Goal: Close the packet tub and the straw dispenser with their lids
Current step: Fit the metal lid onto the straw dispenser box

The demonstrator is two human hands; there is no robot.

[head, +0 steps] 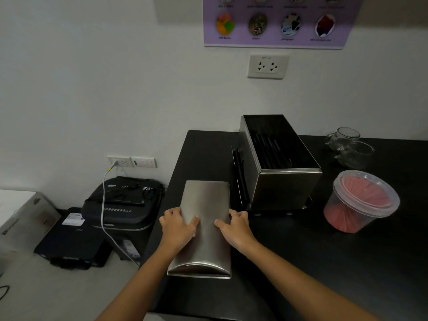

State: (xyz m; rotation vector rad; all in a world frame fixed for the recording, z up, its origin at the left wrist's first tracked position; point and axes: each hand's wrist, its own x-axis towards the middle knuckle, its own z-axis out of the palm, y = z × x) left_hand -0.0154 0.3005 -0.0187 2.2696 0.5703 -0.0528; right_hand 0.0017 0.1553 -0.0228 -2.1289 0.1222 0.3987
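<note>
Both hands — left hand [178, 224] and right hand [234, 224] — grip the sides of the curved brushed-steel lid [205, 228] on the black bench [324, 262], the open steel straw dispenser [284, 181] just beyond the right hand, the lidded clear plastic tub of red packets [361, 202] farther right.

Poster [278, 22] cropped by the top edge, captions unreadable; fingers [172, 213] curled out of sight behind the lid [205, 205].

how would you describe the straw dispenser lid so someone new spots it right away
On the black counter, look left of the open steel straw dispenser. The lid is the curved brushed-steel panel lying flat near the counter's front left edge, with the left hand and right hand on its sides; it is the only loose metal piece.
</note>
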